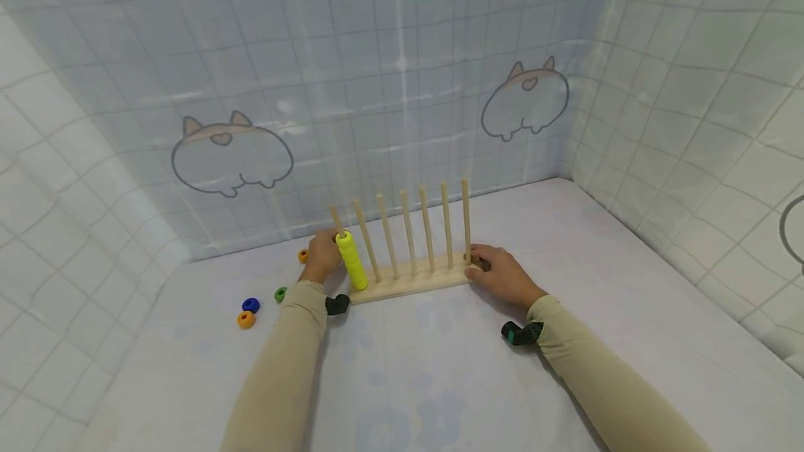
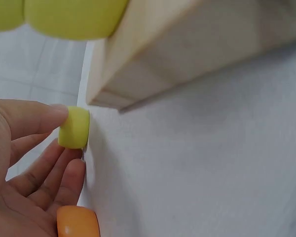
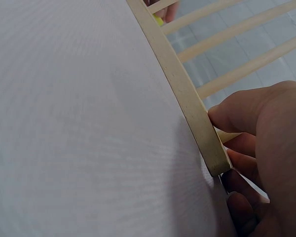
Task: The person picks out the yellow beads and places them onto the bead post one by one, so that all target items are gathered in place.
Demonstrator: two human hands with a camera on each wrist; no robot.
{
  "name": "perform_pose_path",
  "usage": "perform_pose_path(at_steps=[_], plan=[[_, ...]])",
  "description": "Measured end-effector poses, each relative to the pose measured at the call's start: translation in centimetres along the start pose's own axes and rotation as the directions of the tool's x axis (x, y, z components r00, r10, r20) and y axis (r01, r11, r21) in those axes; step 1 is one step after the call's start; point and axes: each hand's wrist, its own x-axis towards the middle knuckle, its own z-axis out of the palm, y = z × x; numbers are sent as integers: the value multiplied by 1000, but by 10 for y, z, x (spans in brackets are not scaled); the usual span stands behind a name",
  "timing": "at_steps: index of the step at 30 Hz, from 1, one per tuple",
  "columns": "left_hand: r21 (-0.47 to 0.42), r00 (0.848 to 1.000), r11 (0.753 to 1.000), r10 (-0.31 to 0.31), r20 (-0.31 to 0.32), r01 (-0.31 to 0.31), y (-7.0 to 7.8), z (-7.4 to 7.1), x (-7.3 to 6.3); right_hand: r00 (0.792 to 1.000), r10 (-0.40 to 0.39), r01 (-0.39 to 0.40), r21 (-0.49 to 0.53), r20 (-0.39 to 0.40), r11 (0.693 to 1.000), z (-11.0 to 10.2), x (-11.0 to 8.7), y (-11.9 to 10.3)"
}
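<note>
A wooden rack with a flat base [image 1: 414,285] and a row of several upright pegs stands on the table. Yellow beads [image 1: 352,261] are stacked on its leftmost peg. Behind that end is my left hand [image 1: 322,255]; in the left wrist view its thumb and fingers pinch a loose yellow bead [image 2: 75,129] at the table surface, beside the base's corner. An orange bead [image 2: 78,221] lies close to the palm. My right hand [image 1: 504,276] grips the right end of the base, thumb on the near edge and fingers around the far side.
Left of the rack lie a blue bead [image 1: 250,305], an orange bead [image 1: 246,319] and a green bead [image 1: 280,294], the last partly hidden by the left sleeve [image 1: 276,361]. A tiled-pattern wall cloth [image 1: 377,89] rises behind the table.
</note>
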Motion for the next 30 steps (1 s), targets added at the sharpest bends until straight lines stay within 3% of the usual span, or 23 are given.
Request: perform_pose_path(at_steps=[12, 17, 24, 30], plan=[[48, 999, 998, 30, -10, -30, -4, -1, 0, 1000, -10, 10, -7, -3, 1000, 0, -1, -4], [42, 1000, 999, 8, -26, -7, -4, -1, -2, 1000, -13, 13, -14, -3, 1000, 1, -1, -4], [-46, 999, 998, -35, -28, 34, -5, -3, -3, 1000, -29, 29, -16, -9, 999, -2, -3, -3], [-93, 998, 996, -19, -62, 13, -7, -11, -7, 999, -37, 37, -19, -5, 999, -3, -3, -4]])
